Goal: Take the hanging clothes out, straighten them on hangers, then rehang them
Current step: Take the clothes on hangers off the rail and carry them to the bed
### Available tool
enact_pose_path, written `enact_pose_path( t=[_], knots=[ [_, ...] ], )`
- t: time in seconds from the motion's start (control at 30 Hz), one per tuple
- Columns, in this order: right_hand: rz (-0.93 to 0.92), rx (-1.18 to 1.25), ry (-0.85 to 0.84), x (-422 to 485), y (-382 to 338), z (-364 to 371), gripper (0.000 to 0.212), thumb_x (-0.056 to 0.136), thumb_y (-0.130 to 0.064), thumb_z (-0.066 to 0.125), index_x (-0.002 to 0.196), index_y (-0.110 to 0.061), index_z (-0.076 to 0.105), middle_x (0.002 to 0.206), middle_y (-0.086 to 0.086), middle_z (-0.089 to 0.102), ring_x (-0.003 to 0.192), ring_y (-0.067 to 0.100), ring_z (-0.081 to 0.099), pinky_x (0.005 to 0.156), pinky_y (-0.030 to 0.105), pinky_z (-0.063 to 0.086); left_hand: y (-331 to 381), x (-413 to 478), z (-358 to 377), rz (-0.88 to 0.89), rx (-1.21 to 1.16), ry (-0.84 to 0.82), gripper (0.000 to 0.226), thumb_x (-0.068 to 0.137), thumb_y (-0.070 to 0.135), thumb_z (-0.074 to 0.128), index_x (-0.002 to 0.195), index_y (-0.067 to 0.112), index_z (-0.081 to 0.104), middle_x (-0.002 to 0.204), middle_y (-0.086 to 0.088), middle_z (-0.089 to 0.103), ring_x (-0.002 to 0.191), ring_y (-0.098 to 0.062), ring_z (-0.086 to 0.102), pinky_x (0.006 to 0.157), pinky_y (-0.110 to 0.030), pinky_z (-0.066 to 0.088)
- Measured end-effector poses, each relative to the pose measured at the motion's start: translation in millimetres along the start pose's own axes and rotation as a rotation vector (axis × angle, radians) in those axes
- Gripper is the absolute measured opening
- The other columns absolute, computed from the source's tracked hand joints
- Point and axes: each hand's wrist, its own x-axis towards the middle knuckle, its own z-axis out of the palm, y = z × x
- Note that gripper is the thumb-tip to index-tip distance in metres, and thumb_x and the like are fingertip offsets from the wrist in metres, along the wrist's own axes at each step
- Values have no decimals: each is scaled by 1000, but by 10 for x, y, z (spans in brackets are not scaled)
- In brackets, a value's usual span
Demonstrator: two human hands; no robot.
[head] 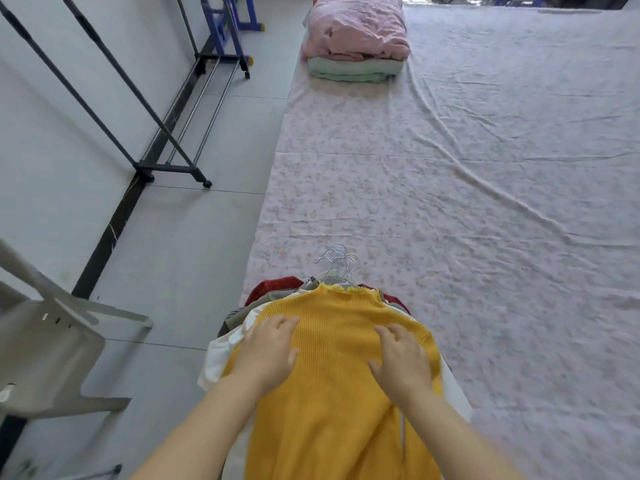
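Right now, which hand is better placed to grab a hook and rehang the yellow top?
Left, likely. The left hand and right hand both rest on the yellow top, about equally far from the hooks, but the rack stands to the left.

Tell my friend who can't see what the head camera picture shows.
The left hand and right hand rest on a yellow knit top, topmost of a clothes pile on wire hangers on a flowery sheet. A black rack stands left; folded bedding lies beyond.
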Motion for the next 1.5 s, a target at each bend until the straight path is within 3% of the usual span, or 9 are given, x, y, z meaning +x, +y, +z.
enact_pose_path(
  t=[0.23, 0.47, 0.63, 0.87, 1.03, 1.23, 1.5],
  knots=[
    [102, 46, -119, -216, 198, 0, 50, 89, -34, 55, 135, -23, 38, 137, 1, 35, 125, 22, 39, 98, 31, 37, 161, 32, -35, 16, 47, -97, 56, 92, 38, 47, 143, 25, 27, 143, 3, 33, 132, -17, 30, 106, -34, 28],
    [248, 125, -57, -664, 285, -141, 47, 88, -34, 55, 131, -22, 42, 133, 1, 40, 120, 21, 42, 97, 30, 39, 442, 24, -196, 180, 141, -180, 56, 93, 38, 46, 144, 25, 27, 145, 4, 35, 133, -17, 32, 107, -33, 30],
    [443, 189, 12, -1310, 317, -107, 43, 89, -31, 52, 130, -22, 42, 132, 2, 40, 121, 23, 41, 96, 31, 37, 761, -89, -277, 399, 243, -245, 53, 94, 37, 45, 143, 26, 29, 140, 3, 40, 124, -18, 42, 100, -31, 38],
    [891, 400, 147, -2756, 13, 248, 44, 87, -26, 52, 130, -19, 44, 131, 7, 43, 118, 27, 46, 95, 33, 41, 1228, -631, -162, 861, 575, -381, 45, 94, 34, 43, 137, 25, 37, 129, 0, 46, 116, -21, 49, 88, -32, 43],
    [1223, 508, 269, -4109, -415, 657, 50, 87, -32, 57, 134, -22, 44, 131, 3, 45, 121, 22, 45, 96, 28, 40, 1736, -1545, 158, 1204, 753, -468, 49, 96, 34, 40, 142, 22, 28, 137, -4, 41, 114, -22, 51, 78, -32, 45],
    [1644, 662, 413, -5723, -1156, 1275, 48, 90, -26, 53, 135, -19, 40, 133, 6, 41, 124, 24, 41, 98, 31, 39, 2203, -3103, 721, 1612, 897, -512, 50, 94, 35, 43, 140, 22, 32, 140, -4, 39, 127, -24, 42, 102, -37, 39],
    [2125, 846, 610, -7537, -2679, 2211, 47, 91, -26, 51, 136, -18, 38, 131, 7, 41, 119, 22, 44, 96, 29, 42, 1936, -5828, 1508, 2140, 1004, -596, 51, 95, 39, 42, 142, 24, 29, 141, -1, 38, 129, -20, 39, 105, -34, 33]
  ],
)
